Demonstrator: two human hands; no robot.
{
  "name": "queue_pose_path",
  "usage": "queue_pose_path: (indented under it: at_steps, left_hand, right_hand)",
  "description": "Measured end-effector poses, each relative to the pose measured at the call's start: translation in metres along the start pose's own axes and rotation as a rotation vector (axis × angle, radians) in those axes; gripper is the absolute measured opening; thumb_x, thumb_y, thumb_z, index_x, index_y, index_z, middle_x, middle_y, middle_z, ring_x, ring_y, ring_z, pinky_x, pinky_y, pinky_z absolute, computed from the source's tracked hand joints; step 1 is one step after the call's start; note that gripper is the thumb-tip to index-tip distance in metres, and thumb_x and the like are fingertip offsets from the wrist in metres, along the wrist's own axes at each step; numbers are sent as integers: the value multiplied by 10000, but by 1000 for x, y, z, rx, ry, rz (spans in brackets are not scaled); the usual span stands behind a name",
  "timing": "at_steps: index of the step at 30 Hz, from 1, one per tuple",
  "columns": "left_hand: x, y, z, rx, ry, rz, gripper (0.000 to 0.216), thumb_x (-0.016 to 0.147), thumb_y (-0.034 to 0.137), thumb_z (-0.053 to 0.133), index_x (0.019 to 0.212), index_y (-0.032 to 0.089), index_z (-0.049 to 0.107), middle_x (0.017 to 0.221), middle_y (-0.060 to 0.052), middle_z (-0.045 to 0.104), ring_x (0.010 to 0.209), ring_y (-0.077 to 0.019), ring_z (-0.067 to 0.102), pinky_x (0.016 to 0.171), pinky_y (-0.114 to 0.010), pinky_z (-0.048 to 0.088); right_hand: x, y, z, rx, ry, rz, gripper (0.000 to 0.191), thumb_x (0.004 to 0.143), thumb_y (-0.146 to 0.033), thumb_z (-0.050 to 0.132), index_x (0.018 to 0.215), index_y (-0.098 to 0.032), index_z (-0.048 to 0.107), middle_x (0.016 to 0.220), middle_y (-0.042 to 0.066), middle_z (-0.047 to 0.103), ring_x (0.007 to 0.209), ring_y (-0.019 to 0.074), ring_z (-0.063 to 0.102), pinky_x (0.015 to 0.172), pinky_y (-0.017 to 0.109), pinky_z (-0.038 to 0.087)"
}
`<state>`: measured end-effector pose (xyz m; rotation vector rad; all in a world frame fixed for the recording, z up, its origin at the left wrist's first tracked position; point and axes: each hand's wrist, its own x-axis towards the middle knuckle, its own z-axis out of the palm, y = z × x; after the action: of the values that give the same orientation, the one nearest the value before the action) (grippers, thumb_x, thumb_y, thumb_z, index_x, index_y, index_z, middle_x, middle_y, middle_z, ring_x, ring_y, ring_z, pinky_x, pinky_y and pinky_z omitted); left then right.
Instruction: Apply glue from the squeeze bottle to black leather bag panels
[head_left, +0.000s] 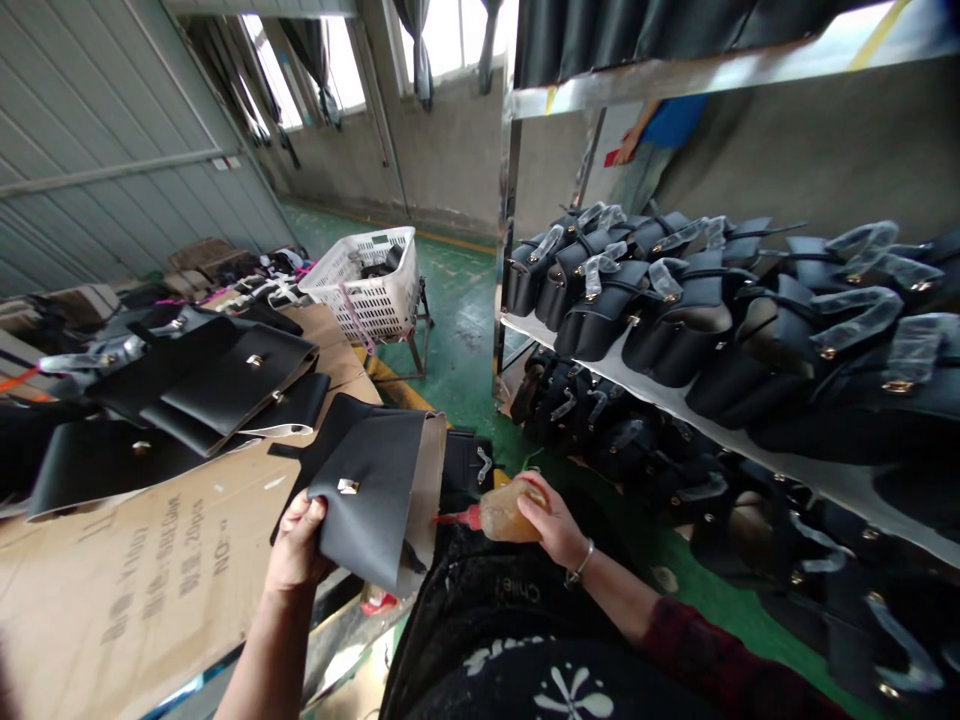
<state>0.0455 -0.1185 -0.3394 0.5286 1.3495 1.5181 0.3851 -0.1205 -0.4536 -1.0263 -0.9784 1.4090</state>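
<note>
My left hand (298,545) is closed on the lower left edge of a black leather bag piece (375,480), thumb on top. A small metal clasp sits on its front, and its pale inner side shows along the right edge. In my right hand (551,520) is a squeeze bottle (510,510) of amber liquid, lying nearly level. Its red nozzle points left at the bag piece's right edge; whether the tip touches it I cannot tell. More black bag pieces (232,385) with clasps lie stacked on the cardboard-covered table to the left.
Printed cardboard (187,560) covers the table. Beyond it stands a white plastic basket (367,290) on a metal stand. At right, a rack (504,250) holds rows of black bags (667,310) with plastic-wrapped handles. Behind the rack stands a person in a blue top (673,122).
</note>
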Motion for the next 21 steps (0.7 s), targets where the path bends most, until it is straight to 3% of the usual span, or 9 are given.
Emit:
queue_pose_path:
  at_steps: [7,14,19,21]
  left_hand:
    - [-2,0,2,7,3,5,563,290,449,1020,687,171,733,597,-11,703,483,-129,584,467,-213,489]
    - [-1,0,3,13,-15,14,557,307,452,1013,702,183,727,616,-1,703,510,-137,589,487,-224,492]
    - [-3,6,5,35,-78,-29,525,369,443,1008,741,193,734,628,2,702,499,-146,570,463,-238,478]
    - [-1,14,6,66,-120,-62,506,387,411,1012,747,180,741,641,-13,709,504,-144,577,464,-229,478]
  right_hand:
    - [-23,18,3,86,-94,117,498,769,-628,801,1021,-219,670,857,21,625,781,200,562,726,317,463]
    - [-13,5,-1,-66,-6,-9,459,772,-612,785,971,-211,688,879,34,635,828,219,572,776,336,468]
    - [-16,4,1,-43,-67,42,484,743,-623,793,968,-206,696,845,32,644,788,221,586,762,347,481]
    - [-18,4,1,-48,-23,33,492,727,-625,808,958,-206,698,844,33,654,793,224,592,771,349,488]
